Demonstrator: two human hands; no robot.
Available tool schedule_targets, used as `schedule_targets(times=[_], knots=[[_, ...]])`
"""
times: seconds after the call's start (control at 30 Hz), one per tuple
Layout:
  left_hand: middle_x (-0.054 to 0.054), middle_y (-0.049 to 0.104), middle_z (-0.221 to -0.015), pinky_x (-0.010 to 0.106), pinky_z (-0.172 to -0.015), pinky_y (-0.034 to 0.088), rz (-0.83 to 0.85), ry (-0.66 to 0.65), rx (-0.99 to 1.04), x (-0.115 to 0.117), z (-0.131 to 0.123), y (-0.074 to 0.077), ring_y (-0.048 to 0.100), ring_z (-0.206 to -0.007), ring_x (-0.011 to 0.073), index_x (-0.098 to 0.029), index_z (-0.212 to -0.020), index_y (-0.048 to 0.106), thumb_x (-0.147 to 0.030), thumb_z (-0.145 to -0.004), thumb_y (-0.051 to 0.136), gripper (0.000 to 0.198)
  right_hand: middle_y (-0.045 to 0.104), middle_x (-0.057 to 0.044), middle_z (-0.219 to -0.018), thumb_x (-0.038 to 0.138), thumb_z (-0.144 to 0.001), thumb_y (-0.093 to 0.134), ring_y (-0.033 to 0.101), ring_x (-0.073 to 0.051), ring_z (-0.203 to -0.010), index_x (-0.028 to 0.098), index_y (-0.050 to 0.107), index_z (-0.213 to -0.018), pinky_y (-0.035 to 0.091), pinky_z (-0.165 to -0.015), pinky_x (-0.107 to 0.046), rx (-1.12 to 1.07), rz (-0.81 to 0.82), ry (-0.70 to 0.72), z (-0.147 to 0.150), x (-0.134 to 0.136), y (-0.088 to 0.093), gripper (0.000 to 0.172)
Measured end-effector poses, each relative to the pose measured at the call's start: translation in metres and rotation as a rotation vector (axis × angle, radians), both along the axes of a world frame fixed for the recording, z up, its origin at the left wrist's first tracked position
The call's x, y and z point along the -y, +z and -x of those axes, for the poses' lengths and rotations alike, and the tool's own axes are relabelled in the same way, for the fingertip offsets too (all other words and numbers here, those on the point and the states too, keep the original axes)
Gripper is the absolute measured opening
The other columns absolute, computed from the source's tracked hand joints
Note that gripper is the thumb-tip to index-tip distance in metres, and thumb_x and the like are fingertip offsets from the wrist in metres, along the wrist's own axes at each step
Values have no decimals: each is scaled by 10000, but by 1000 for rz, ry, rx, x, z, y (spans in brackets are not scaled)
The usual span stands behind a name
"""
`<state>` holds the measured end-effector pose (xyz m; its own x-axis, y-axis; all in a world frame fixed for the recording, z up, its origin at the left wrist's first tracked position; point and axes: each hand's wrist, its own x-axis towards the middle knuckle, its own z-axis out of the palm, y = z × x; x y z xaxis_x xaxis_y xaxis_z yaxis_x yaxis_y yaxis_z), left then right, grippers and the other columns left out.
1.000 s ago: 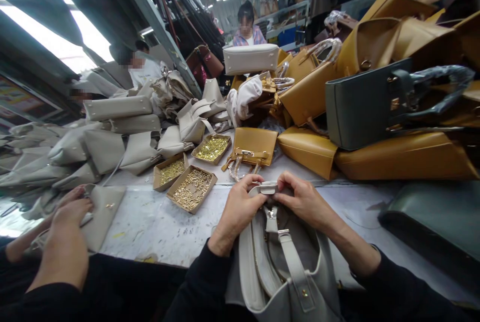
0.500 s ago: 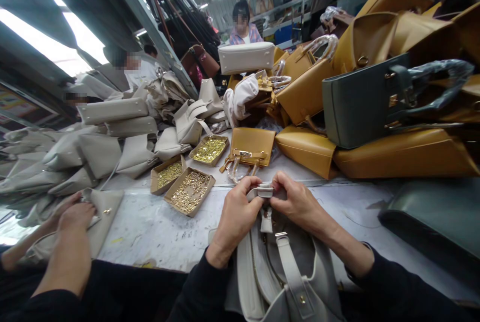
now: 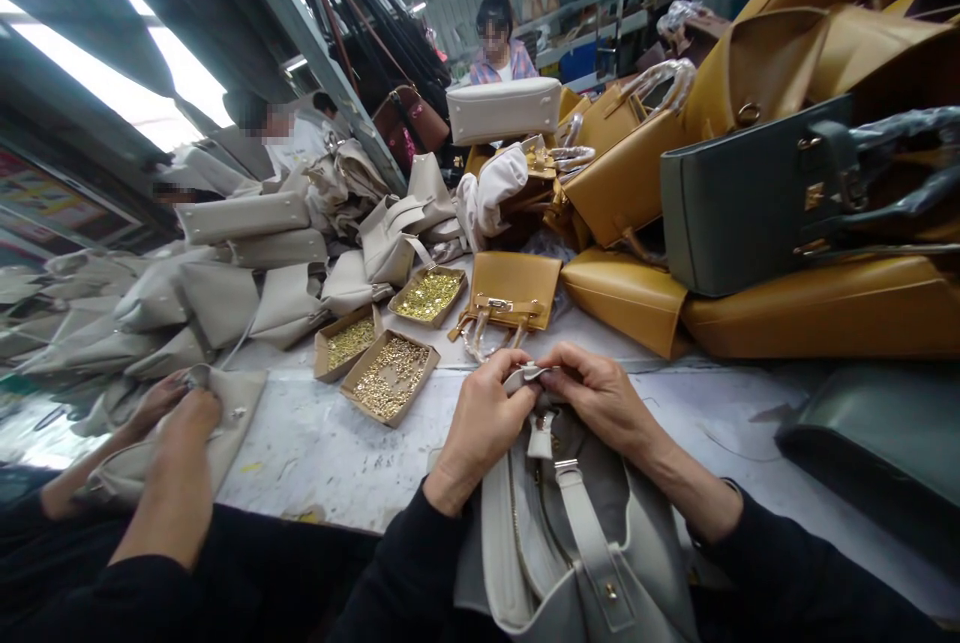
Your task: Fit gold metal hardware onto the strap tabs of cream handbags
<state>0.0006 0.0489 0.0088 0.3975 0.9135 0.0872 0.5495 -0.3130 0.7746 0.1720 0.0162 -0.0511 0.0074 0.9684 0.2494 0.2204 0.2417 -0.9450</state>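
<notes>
Both hands closer together than a second ago: left hand and right hand pinching strap tab atop grey bag at six o'clock; folding seemingly progressing.

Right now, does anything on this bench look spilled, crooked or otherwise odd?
Nothing looks spilled: the gold fittings stay inside their three cardboard trays. The mustard bags and a dark green bag lie tumbled in a loose heap, some on their sides. The left hand and right hand pinch a tab on the pale grey bag.
</notes>
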Motion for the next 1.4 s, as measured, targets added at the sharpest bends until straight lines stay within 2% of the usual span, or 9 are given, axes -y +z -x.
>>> schedule_targets(times=[0.13, 0.27, 0.47, 0.6, 0.73, 0.83, 1.07, 1.23, 1.4], knots=[[-8, 737, -905, 246, -779, 494, 95, 57, 91, -4, -1, -3, 678, -847, 173, -173, -963, 712, -73, -746, 672, 242, 701, 12, -888, 228, -982, 619, 649, -176, -813, 245, 703, -986, 448, -734, -262, 4, -96, 16, 1, 1, 1, 86], [4, 742, -947, 243, -802, 508, 34, 82, 174, -2, 0, -10, 686, -894, 174, -172, -993, 697, -90, -751, 656, 259, 691, 12, -885, 188, -995, 601, 646, -172, -817, 245, 683, -1008, 432, -737, -260, 138, -176, 13, 1, 4, 10, 101], [18, 736, -1011, 255, -843, 504, -72, 40, 110, 4, 4, -8, 685, -960, 180, -190, -1055, 689, -179, -864, 636, 199, 701, 20, -976, 146, -982, 583, 658, -168, -914, 268, 669, -1050, 452, -811, -255, 75, -150, -31, 4, 2, 13, 164], [5, 734, -1012, 249, -830, 494, -71, 27, 49, 6, 1, 0, 685, -946, 170, -198, -1076, 687, -124, -852, 597, 253, 702, 18, -952, 152, -966, 582, 660, -177, -890, 261, 666, -1029, 457, -796, -266, 61, -122, -46, 4, 2, 12, 151], [-6, 736, -987, 250, -819, 488, -71, 70, 18, 9, -3, 3, 681, -912, 168, -203, -1061, 692, -90, -819, 583, 288, 733, 3, -1009, 171, -934, 624, 685, -201, -924, 249, 626, -1139, 475, -825, -299, 53, -28, -102, 1, 3, 15, 219], [-7, 735, -957, 251, -808, 495, -71, 102, 23, 11, -5, 3, 680, -888, 170, -198, -1029, 695, -90, -803, 593, 271, 741, -3, -1050, 169, -929, 633, 689, -210, -976, 251, 666, -1113, 489, -857, -313, 50, -16, -48, -2, 5, 18, 204], [28, 731, -1073, 294, -931, 502, -188, 149, 13, 16, -6, -5, 680, -1019, 199, -202, -1104, 685, -149, -855, 602, 268, 709, -56, -1003, 162, -1011, 518, 660, -229, -946, 231, 659, -1076, 487, -848, -352, 156, -314, -84, 6, 15, 13, 170], [13, 742, -974, 257, -821, 526, -16, 221, 91, 18, -5, -4, 696, -889, 179, -176, -1055, 686, -161, -803, 636, 258, 692, -30, -963, 135, -937, 591, 660, -214, -878, 230, 579, -1075, 469, -780, -320, 165, -216, -163, 11, 18, 8, 167], [-20, 737, -881, 246, -786, 491, 39, 200, 11, 17, -7, 3, 666, -817, 163, -187, -987, 731, -150, -800, 617, 222, 702, -47, -965, 188, -966, 574, 659, -233, -895, 225, 610, -1041, 451, -799, -334, 268, -205, -193, 9, 18, 6, 91]])
